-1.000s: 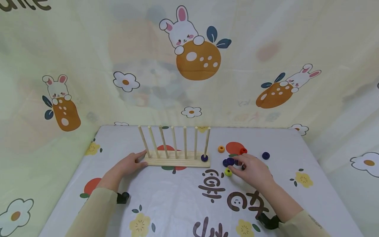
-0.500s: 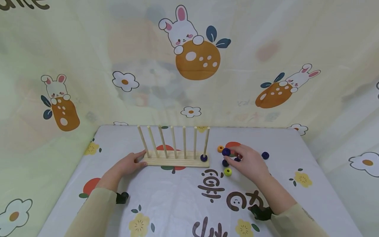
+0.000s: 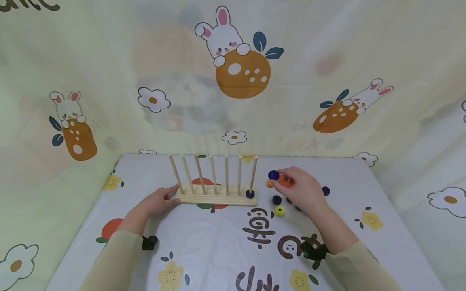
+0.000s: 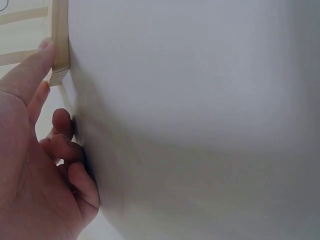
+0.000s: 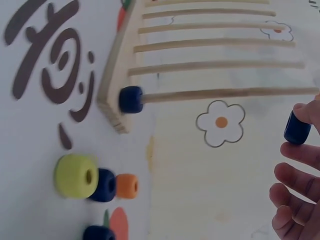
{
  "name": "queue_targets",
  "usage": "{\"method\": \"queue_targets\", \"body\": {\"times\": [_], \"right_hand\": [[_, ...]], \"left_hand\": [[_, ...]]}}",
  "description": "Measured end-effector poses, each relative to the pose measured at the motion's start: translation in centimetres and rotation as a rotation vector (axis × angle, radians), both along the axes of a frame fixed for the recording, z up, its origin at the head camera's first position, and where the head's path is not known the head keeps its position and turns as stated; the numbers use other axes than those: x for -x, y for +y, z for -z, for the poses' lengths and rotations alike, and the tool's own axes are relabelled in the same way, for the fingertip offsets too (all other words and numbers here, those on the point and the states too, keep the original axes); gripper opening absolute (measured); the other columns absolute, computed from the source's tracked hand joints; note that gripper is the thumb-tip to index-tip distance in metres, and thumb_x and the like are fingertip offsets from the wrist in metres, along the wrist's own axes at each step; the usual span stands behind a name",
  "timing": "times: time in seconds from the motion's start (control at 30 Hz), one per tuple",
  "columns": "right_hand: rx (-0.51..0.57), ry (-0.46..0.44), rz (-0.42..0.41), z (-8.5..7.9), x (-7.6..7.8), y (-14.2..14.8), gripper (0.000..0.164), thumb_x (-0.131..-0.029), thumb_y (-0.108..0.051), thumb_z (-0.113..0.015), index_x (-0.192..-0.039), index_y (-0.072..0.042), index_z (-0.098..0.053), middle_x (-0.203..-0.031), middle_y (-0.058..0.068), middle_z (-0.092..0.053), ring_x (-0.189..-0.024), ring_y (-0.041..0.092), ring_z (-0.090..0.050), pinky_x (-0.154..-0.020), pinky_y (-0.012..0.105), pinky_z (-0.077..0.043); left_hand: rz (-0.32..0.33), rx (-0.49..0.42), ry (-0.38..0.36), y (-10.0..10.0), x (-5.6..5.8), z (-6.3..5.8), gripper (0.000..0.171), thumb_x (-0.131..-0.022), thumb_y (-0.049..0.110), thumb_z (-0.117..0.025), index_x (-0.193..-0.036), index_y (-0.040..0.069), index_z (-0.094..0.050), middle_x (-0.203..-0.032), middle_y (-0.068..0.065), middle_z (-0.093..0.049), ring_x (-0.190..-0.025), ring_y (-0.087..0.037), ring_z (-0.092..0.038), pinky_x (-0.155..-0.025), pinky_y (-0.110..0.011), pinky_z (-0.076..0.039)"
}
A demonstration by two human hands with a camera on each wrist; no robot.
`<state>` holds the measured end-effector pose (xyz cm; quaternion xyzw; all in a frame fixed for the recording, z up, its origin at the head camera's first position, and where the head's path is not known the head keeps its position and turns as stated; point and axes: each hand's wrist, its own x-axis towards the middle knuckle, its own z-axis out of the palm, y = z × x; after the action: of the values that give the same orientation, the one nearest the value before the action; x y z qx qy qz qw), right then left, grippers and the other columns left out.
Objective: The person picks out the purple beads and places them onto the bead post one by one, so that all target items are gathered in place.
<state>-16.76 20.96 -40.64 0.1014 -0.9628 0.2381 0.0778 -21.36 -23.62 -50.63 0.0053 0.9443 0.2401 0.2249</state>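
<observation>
A pale wooden peg rack (image 3: 218, 196) with a row of upright pegs stands on the table. One dark blue bead (image 3: 250, 194) sits at the foot of its rightmost peg. My left hand (image 3: 157, 202) holds the rack's left end between thumb and index finger, the other fingers curled beside it in the left wrist view. My right hand (image 3: 303, 190) pinches another dark blue bead (image 5: 297, 128) between thumb and index finger, raised above the table to the right of the rack. Below it lie a yellow-green bead (image 3: 279, 211), a dark blue bead (image 3: 276, 200) and an orange bead (image 3: 270, 183).
A further dark blue bead (image 3: 326, 190) lies right of my right hand. More dark beads are partly hidden under that hand. A printed cloth (image 3: 211, 242) covers the table, and a printed curtain (image 3: 298, 109) rises behind it.
My right hand has picked up a dark blue bead from the cluster and lifted it up and slightly leftward. The left hand stays at the peg rack's end.
</observation>
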Motion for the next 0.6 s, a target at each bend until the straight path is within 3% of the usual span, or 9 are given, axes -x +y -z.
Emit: {"method": "queue_targets", "body": {"times": [0.23,0.6], "right_hand": [[0.021,0.052,-0.013,-1.4,0.7,-1.1,0.045,-0.091,-0.042,-0.07,-0.121,-0.009,-0.069,-0.096,0.007,-0.065,-0.085,0.025,-0.057,-0.075,0.042,-0.048],[0.074,0.034,0.023,-4.5,1.1,-2.3,0.052,-0.093,-0.051,-0.064,-0.127,-0.011,-0.067,-0.099,0.006,-0.063,-0.09,0.024,-0.054,-0.072,0.038,-0.044]], "left_hand": [[0.001,0.0,0.0,0.0,0.0,-0.1,0.079,-0.09,0.052,-0.067,-0.156,0.029,-0.031,-0.104,-0.011,-0.049,-0.098,-0.029,-0.048,-0.09,-0.053,-0.043],[-0.012,-0.011,-0.01,0.2,-0.2,-0.7,0.077,-0.091,0.048,-0.068,-0.156,0.026,-0.032,-0.102,-0.012,-0.048,-0.095,-0.029,-0.048,-0.083,-0.047,-0.043]]}}
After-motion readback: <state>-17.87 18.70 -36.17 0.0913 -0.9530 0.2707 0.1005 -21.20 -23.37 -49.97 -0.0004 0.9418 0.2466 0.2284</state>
